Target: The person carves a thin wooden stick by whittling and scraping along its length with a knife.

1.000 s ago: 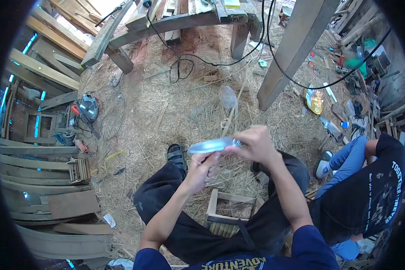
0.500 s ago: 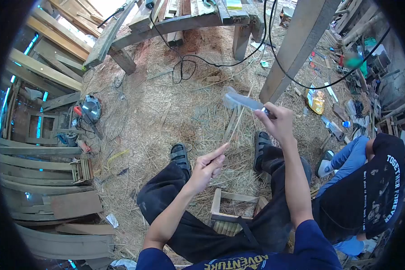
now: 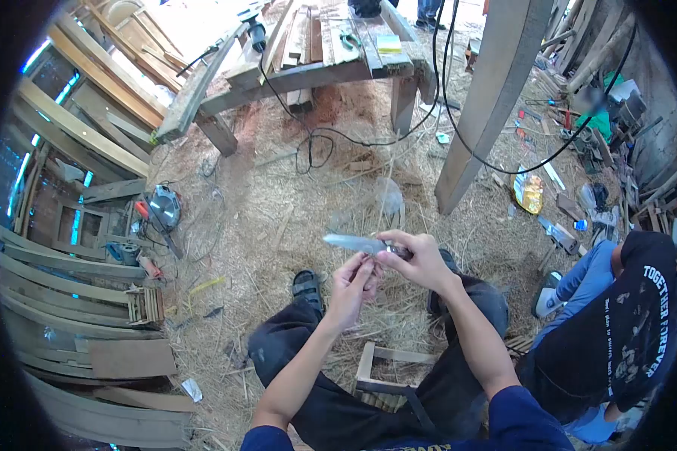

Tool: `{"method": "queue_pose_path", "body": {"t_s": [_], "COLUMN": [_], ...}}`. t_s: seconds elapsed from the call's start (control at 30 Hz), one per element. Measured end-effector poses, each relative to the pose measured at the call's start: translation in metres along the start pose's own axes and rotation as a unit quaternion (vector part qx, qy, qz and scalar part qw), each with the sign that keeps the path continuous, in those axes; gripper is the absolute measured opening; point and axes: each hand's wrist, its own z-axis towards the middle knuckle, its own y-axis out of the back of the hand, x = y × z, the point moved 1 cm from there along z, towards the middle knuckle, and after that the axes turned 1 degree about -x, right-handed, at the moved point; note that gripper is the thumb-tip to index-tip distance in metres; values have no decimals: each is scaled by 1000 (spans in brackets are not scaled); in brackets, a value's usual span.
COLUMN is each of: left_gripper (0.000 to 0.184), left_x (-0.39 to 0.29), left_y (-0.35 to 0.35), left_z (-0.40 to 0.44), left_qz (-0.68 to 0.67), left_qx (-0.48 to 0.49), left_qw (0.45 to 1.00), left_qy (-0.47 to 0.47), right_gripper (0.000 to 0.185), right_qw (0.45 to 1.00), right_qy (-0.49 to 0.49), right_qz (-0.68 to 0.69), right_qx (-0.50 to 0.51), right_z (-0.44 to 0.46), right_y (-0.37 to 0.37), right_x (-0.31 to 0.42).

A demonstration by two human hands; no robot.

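My right hand (image 3: pixel 417 263) is closed around the dark handle of a knife (image 3: pixel 353 243), whose blade points left. Just below the blade, my left hand (image 3: pixel 350 292) has its fingers pinched together on a thin pale strip (image 3: pixel 384 214), which runs up and away past the knife. The two hands are close together above my knees, and the blade lies across the strip near the left fingertips. Where the strip's near end sits is hidden by the fingers.
A small wooden frame (image 3: pixel 367 364) stands between my legs on shaving-covered ground. A person in a black shirt (image 3: pixel 609 331) sits close on my right. Ahead are a workbench (image 3: pixel 308 77), a slanting post (image 3: pixel 489 113) and hanging cables. A circular saw (image 3: pixel 162 207) lies at left.
My right hand has brought the knife down and left, to just above my left hand. The left hand has risen slightly rightward. The view has tilted up, showing more of the bench.
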Motion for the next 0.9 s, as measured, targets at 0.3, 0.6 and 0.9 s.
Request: {"method": "queue_pose_path", "body": {"t_s": [0.3,0.6,0.9], "left_gripper": [37,40,22], "left_x": [3,3,3], "left_y": [-15,-7,23], "left_z": [8,4,-8], "left_qz": [-6,-17,-52], "left_qx": [-93,-14,4], "left_qw": [996,998,998], "left_qy": [18,66,31], "right_gripper": [39,41,41], "right_qw": [987,975,958], "right_qy": [128,163,160], "right_qz": [-95,-152,-235], "right_qx": [0,-12,-44], "right_z": [-17,-9,-4], "right_y": [1,13,28], "right_x": [-13,-15,-24]}}
